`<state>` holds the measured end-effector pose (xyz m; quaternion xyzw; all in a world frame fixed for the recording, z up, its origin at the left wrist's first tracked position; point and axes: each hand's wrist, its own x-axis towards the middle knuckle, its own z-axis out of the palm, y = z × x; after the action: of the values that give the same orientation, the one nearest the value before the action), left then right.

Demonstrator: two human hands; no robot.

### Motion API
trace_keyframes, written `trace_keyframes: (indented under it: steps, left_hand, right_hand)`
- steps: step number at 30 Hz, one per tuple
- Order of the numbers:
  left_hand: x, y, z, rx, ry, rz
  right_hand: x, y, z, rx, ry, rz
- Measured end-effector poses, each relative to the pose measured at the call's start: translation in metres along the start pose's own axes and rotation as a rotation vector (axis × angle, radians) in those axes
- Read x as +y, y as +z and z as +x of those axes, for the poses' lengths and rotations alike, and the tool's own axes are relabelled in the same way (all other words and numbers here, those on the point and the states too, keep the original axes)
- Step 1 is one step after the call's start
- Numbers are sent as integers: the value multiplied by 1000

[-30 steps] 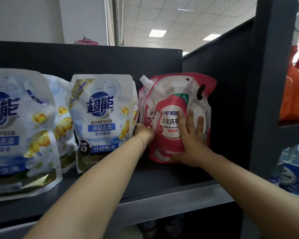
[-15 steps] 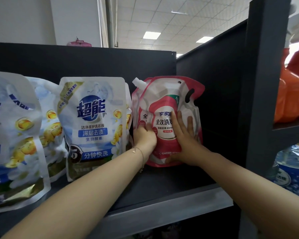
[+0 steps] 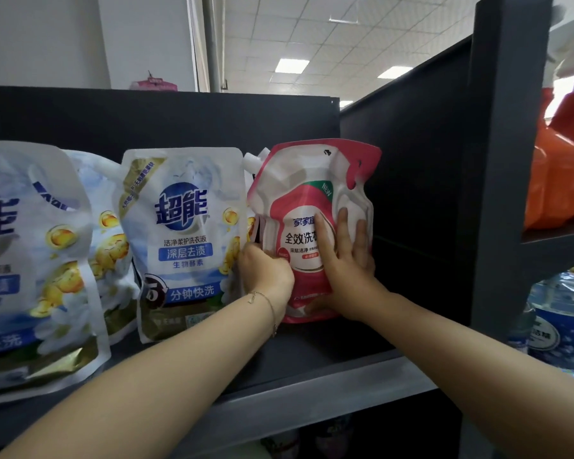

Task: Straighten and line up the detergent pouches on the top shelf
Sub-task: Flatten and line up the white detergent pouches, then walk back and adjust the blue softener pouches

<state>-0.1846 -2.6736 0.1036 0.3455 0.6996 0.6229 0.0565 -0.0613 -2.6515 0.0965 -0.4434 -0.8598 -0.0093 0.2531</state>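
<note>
Top shelf, dark board with a grey front lip (image 3: pixel 312 397): five detergent pouches counted. Red type, two. The front red-and-white spouted plastic pouch (image 3: pixel 307 180) stands upright at the right end of the row, near the dark side panel (image 3: pixel 411 193); whether it touches the panel cannot be told. The second red pouch (image 3: pixel 253 161) stands directly behind it, showing only a white spout and a strip of its left edge. Blue type, three. The middle blue-and-white plastic pouch with gold trim (image 3: pixel 183 240) stands upright just left of the red pair. The left blue-and-white pouch (image 3: pixel 30 260) is nearest the camera and cut off by the frame edge. The rear blue-and-white pouch (image 3: pixel 111 233) is largely hidden between those two. Hands, two, both on the front red pouch. The left hand (image 3: pixel 267 273) grips its left edge, fingers curled round it, tips hidden behind. The right hand (image 3: pixel 345 263) lies flat on its front, fingers straight and slightly spread, covering part of the label print. A thin bracelet (image 3: pixel 268 303) circles the left wrist. Both forearms cross the shelf lip. To the right, past a dark upright post (image 3: pixel 507 160): orange plastic bottles (image 3: pixel 554 180), at least two, cut off, and below them a clear blue-labelled bottle (image 3: pixel 557 329), partly hidden. A pink object (image 3: pixel 154 84) shows beyond the back panel, too small to identify.
</note>
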Motion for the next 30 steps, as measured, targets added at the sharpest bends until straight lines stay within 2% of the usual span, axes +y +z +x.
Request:
trace_keyframes:
  steps: [4,10,13,16,21,25,30]
  left_hand:
    - [-6,-6,-11,-36,46,25]
    - [-3,-26,-4,-243,53,265]
    - [-8,-38,-4,-327,137,359]
    - [-15,-54,-7,-368,244,354]
    - [-17,-98,-6,-373,506,571]
    - [-19,-146,-11,-316,665,724]
    - [-51,-209,-26,-156,618,758]
  right_hand:
    - [-8,7,11,23,90,-38]
    - [-20,5,20,42,197,-109]
    - [-33,5,12,47,216,-132]
    - [-50,8,0,165,166,-111]
    - [-83,-8,-19,357,-9,12]
    - [-125,-10,-36,343,-91,245]
    - [-189,10,-62,263,-125,427]
